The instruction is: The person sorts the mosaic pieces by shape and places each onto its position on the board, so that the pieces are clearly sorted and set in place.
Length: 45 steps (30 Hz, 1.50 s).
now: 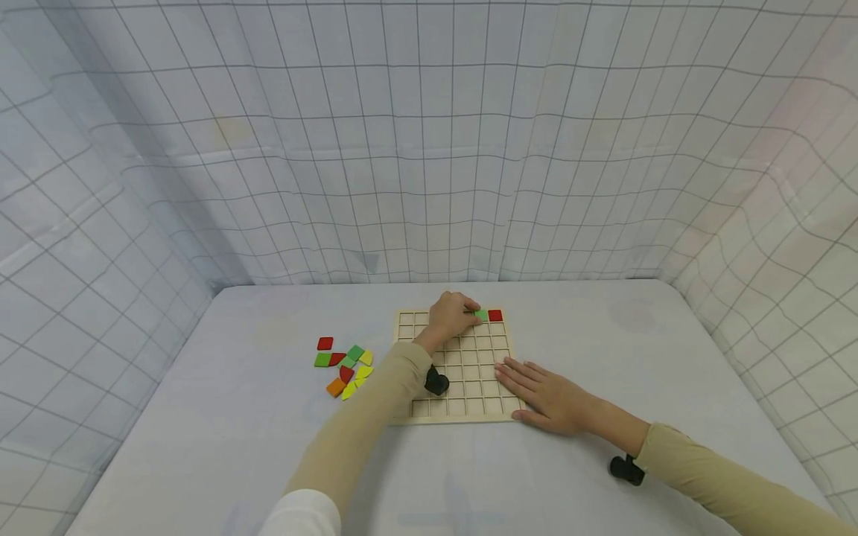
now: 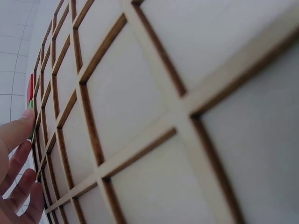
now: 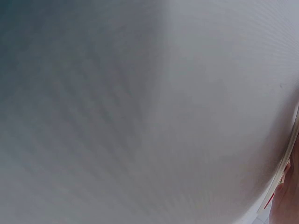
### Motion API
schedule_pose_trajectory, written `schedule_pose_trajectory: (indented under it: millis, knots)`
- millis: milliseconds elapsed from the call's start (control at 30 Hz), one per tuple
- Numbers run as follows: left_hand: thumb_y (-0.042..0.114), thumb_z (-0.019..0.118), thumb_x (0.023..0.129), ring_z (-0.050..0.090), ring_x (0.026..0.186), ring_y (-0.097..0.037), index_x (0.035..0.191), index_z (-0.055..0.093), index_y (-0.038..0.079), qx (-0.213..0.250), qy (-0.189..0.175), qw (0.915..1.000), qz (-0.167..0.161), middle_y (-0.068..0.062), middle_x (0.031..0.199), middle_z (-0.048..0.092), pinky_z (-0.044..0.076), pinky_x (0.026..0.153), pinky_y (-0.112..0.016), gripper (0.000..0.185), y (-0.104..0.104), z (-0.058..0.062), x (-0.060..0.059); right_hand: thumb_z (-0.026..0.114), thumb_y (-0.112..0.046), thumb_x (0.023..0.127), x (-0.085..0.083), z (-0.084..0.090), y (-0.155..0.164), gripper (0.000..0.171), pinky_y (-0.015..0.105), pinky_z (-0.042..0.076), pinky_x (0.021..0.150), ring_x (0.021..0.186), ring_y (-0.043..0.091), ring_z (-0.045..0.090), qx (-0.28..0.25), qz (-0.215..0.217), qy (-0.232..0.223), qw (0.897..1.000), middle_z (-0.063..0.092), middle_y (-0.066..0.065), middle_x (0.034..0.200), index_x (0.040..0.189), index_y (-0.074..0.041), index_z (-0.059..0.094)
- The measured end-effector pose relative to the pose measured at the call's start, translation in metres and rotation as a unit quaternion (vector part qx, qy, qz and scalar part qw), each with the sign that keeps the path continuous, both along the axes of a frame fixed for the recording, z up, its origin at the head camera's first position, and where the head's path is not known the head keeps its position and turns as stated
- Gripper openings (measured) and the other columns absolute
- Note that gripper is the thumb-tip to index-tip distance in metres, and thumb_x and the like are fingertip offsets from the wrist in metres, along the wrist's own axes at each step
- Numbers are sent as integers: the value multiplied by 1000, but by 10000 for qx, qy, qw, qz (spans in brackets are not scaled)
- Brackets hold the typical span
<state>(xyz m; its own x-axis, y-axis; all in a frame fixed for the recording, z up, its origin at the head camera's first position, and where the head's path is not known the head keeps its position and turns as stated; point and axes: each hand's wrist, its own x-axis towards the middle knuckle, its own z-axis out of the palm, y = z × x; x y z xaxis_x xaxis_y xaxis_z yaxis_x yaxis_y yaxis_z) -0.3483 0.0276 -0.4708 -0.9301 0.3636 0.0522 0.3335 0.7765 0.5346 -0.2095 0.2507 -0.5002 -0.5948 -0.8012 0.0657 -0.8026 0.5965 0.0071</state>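
Observation:
A pale wooden grid board (image 1: 472, 406) lies on the table, its raised strips forming square cells. My left hand (image 1: 450, 316) reaches over its far edge and pinches a green square tile (image 1: 481, 316) between thumb and fingers in the far row. Just right of that tile, a red square tile (image 1: 495, 316) sits in the far right corner cell. In the left wrist view, my thumb (image 2: 18, 128) touches the green tile at the board's edge. Fingers extended, my right hand (image 1: 551, 397) rests on the board's near right side.
Left of the board lies a loose group of coloured pieces, among them a red square (image 1: 325, 343), an orange square (image 1: 337, 387) and several yellow pieces (image 1: 364, 371). White table (image 1: 570, 491) surrounds the board, with grid-patterned curtains (image 1: 456, 186) behind and at both sides.

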Motion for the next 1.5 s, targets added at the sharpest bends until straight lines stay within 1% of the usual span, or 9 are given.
schedule_pose_trajectory:
  millis: [467, 600, 833, 933, 1000, 1067, 1233, 1333, 1500]
  knots:
    - [30, 71, 87, 57, 105, -21, 114, 72, 17, 35, -17, 10000, -17, -1, 112, 69, 51, 83, -35, 30, -1, 0, 2, 39, -44, 102, 0, -1, 1, 67, 21, -11, 118, 148, 28, 19, -35, -31, -124, 9999, 18, 8, 161, 154, -7, 20]
    - [28, 70, 88, 58, 109, -21, 116, 71, 17, 231, -97, 9997, 56, -1, 114, 69, 52, 84, -36, 30, -3, 1, 3, 39, -44, 102, 0, 0, 0, 66, 22, -10, 118, 147, 29, 21, -24, 11, -3, 10000, 21, 9, 160, 153, -6, 22]
    - [25, 69, 89, 66, 103, -20, 116, 71, 16, 613, -93, 9978, 217, -3, 115, 70, 54, 71, -30, 28, -8, 4, 7, 39, -45, 101, 0, 0, -2, 66, 20, -12, 117, 146, 29, 24, -20, -1, 9, 10000, 24, 9, 159, 153, -7, 24]
    - [24, 68, 90, 65, 103, -22, 116, 71, 14, 849, -14, 9961, 223, -4, 116, 70, 53, 69, -29, 28, -10, 6, 9, 40, -46, 101, 2, 2, -2, 66, 23, -5, 119, 146, 29, 24, -17, -39, -16, 10000, 25, 9, 159, 152, -7, 25]
    - [23, 69, 89, 65, 102, -23, 115, 71, 13, 1037, 46, 9944, 220, -4, 115, 70, 52, 67, -27, 28, -13, 5, 11, 41, -46, 101, 3, 4, -3, 66, 31, 6, 121, 146, 28, 24, 25, -64, 2, 10000, 25, 8, 159, 152, -7, 26]
    - [22, 69, 89, 65, 99, -23, 115, 72, 12, 1173, 119, 9928, 193, -5, 114, 71, 50, 64, -24, 28, -15, 4, 13, 41, -46, 100, 4, 5, -3, 66, 31, 7, 121, 146, 28, 25, 37, -48, 44, 10000, 25, 8, 159, 152, -7, 26]
    - [20, 69, 88, 64, 97, -25, 113, 72, 11, 1383, 222, 9900, 159, -7, 111, 71, 48, 62, -24, 26, -20, 6, 21, 41, -46, 101, 3, 3, -3, 66, 21, -11, 117, 145, 29, 27, 24, -5, 116, 9999, 27, 9, 158, 152, -7, 27]
    - [21, 70, 88, 63, 98, -25, 113, 72, 11, 1419, 313, 9893, 147, -7, 111, 70, 50, 66, -27, 28, -24, 10, 26, 41, -46, 101, 4, 4, -3, 65, 24, -5, 119, 145, 29, 27, 0, -51, 41, 10000, 27, 9, 158, 152, -7, 27]
    - [21, 71, 87, 62, 96, -25, 113, 72, 11, 1430, 519, 9882, 168, -7, 109, 70, 48, 62, -26, 28, -34, 17, 33, 42, -45, 101, 4, 7, -4, 65, 43, 23, 117, 145, 29, 27, -32, -90, -63, 9999, 27, 9, 158, 151, -7, 28]
